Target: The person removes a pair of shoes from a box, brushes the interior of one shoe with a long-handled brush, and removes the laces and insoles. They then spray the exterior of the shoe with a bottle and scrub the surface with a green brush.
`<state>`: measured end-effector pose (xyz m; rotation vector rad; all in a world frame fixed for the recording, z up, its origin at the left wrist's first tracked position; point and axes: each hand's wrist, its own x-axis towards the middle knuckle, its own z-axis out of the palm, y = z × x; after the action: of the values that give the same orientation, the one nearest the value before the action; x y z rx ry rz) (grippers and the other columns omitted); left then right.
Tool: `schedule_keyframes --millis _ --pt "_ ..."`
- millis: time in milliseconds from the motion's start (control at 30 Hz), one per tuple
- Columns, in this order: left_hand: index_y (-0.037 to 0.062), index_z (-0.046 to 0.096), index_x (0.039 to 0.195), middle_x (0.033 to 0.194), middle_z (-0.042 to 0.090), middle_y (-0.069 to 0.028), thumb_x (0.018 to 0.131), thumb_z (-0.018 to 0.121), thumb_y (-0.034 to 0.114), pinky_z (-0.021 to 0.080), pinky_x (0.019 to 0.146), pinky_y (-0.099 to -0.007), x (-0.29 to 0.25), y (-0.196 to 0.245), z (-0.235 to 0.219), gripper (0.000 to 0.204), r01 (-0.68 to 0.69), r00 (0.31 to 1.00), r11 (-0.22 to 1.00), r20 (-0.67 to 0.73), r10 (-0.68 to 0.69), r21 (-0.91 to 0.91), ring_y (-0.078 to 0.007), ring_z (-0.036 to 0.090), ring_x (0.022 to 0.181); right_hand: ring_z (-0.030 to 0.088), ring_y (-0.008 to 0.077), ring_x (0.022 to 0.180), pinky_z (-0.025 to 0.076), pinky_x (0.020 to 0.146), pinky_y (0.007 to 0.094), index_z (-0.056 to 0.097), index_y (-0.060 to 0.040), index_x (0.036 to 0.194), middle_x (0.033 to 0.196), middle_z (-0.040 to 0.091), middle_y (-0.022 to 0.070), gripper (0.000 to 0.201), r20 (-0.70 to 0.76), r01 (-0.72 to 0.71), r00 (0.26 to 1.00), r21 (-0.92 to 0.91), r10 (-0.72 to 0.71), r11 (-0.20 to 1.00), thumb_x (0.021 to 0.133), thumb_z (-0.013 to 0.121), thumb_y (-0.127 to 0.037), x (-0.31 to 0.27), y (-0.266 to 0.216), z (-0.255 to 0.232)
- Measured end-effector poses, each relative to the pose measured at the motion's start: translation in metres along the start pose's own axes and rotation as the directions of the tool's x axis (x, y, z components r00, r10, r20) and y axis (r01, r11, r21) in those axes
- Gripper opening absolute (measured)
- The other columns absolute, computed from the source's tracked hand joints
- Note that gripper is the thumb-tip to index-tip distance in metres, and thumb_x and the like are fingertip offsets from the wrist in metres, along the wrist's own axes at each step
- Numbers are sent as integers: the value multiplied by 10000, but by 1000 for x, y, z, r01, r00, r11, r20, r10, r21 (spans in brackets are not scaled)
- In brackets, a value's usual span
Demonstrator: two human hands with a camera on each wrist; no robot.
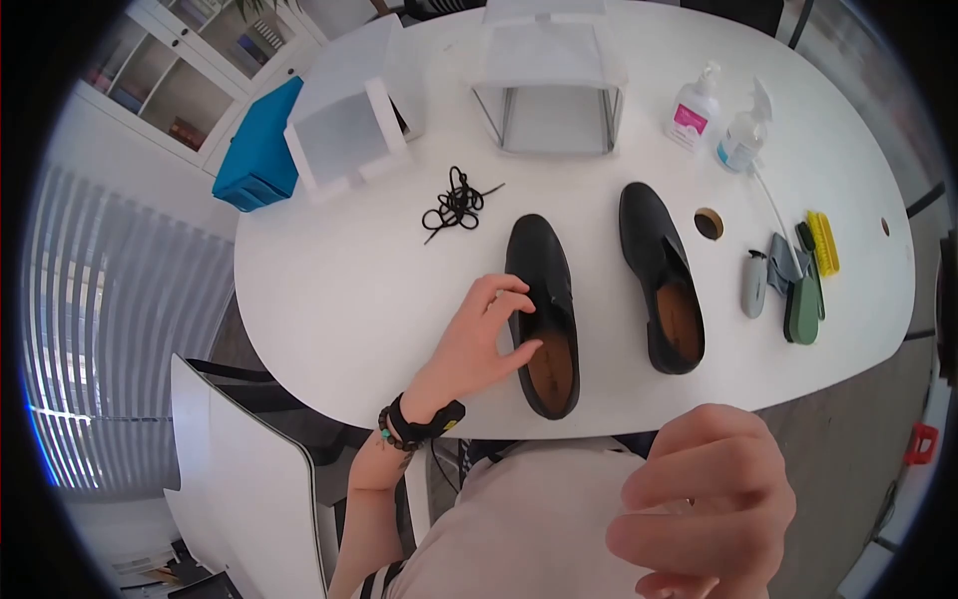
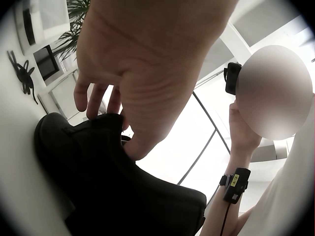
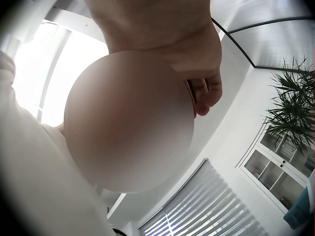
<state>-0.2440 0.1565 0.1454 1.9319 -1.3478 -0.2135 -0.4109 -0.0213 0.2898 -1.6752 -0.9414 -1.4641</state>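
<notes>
On the white table, a black shoe (image 1: 544, 270) with a brown insole lies sole down. Over its near-left side is my left hand (image 1: 474, 334), fingers loosely bent at the tongue and thumb by the opening. From the left wrist view, the left hand (image 2: 142, 73) arches above the dark shoe (image 2: 103, 172), fingertips partly hidden behind its tongue. A matching shoe (image 1: 664, 280) lies to the right. My right hand (image 1: 714, 499) is raised close to the head camera with its fingers curled in; no held thing shows. In the right wrist view, the right hand (image 3: 167, 44) is beside a blurred head.
Black laces (image 1: 457, 205) lie loosely tangled beyond the left shoe. Translucent boxes (image 1: 549, 90) and a blue case (image 1: 259, 145) stand at the back. Pump bottles (image 1: 694, 105), a green brush (image 1: 801, 309), a yellow brush (image 1: 822, 243) and a grey cloth (image 1: 783, 258) are at the right.
</notes>
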Motion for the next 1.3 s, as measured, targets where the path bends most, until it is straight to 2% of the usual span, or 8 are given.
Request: schedule_keyframes --millis 367,433,567,667,733,800,933,1300 --pt "76 645 1193 1400 564 -117 815 901 69 526 1080 -438 1 -2 3 456 6 1000 1000 11 -6 -14 -339 586 1302 560 252 727 356 525 308 741 -487 1359 992 609 88 765 16 62 998 29 -62 998 821 511 6 17 -13 -2" --pt "82 642 1201 1396 564 -116 822 897 70 525 1081 -436 2 2 -1 457 13 1000 999 25 -11 -49 -340 588 1304 590 203 668 477 609 336 733 -143 874 880 659 25 256 151 -747 637 -122 756 654 971 826 -361 20 -65 -24" --pt "84 642 1209 1397 547 -100 837 883 92 548 1041 -414 2 -3 2 443 -14 1000 1000 4 14 -17 -315 589 1276 596 209 658 465 597 337 740 -141 883 875 669 36 251 140 -724 666 -112 732 680 951 844 -359 15 -48 -17" --pt "87 645 1200 1400 544 -100 841 879 90 552 1039 -417 2 -1 3 428 -1 1000 1000 8 1 -24 -316 594 1262 521 208 668 350 504 300 780 -259 1281 885 558 61 534 -16 -208 978 -45 208 977 820 595 -61 18 -21 0" --pt "89 648 1195 1391 550 -104 834 884 96 560 1000 -419 1 -2 4 432 10 1000 999 -2 -10 -32 -316 606 1221 618 206 751 487 613 329 754 -104 950 928 636 68 326 168 -729 672 -24 722 684 634 834 -119 19 -41 -12" --pt "87 649 1191 1362 555 -107 823 891 104 561 974 -423 0 -1 5 442 11 1000 999 -18 -12 -33 -317 610 1192 645 212 800 501 635 341 736 -85 989 941 644 80 299 303 -434 842 -108 445 895 705 828 -89 -11 -3 -10" --pt "81 651 1175 1259 559 -112 791 912 128 557 910 -434 4 8 4 467 61 996 996 -69 -56 66 -320 614 1126 684 370 972 565 767 433 621 -30 1355 1047 640 159 552 355 -726 315 -507 880 464 865 852 -131 -76 28 8" --pt "50 734 1002 910 631 -87 897 829 146 510 808 -422 24 -13 -4 171 60 982 981 -188 -25 187 -297 596 941 657 434 1124 576 917 502 526 3 1462 1228 616 200 707 260 -718 184 -622 948 311 848 862 -97 -145 34 19"
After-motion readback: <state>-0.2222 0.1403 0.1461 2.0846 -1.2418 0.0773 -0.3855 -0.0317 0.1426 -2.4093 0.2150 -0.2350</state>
